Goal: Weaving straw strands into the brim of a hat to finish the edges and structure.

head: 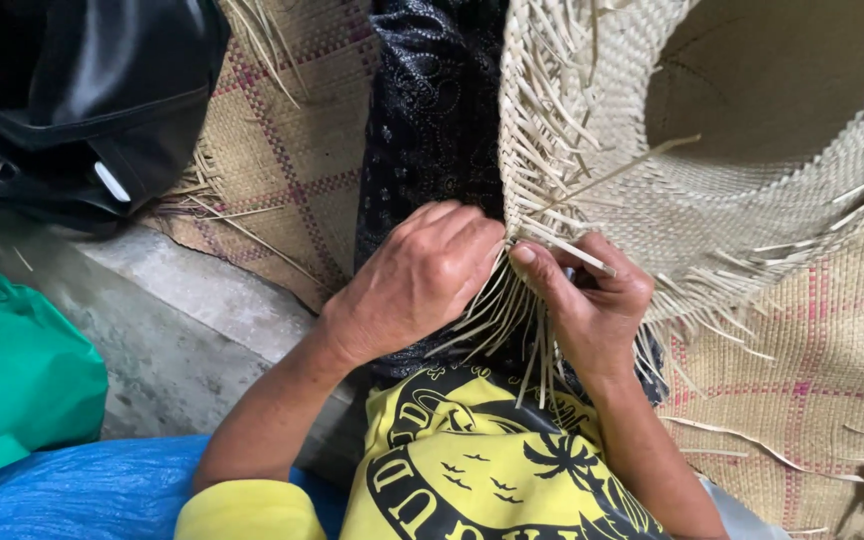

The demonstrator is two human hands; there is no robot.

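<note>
A pale woven straw hat [752, 200] lies on its side, its crown opening facing me and its brim edge unfinished, with several loose straw strands [512, 320] sticking out. My left hand [417, 280] is closed over a bunch of these strands at the brim's lower edge. Just to its right, my right hand [592, 295] pinches a single strand between thumb and fingers. Both hands touch the brim edge above my lap.
A woven mat [802, 400] with pink and purple lines lies under the hat and behind it. A black bag [82, 100] sits at upper left, a green plastic bag [12, 380] at left, blue cloth [82, 495] below it. Dark patterned fabric [432, 110] covers my legs.
</note>
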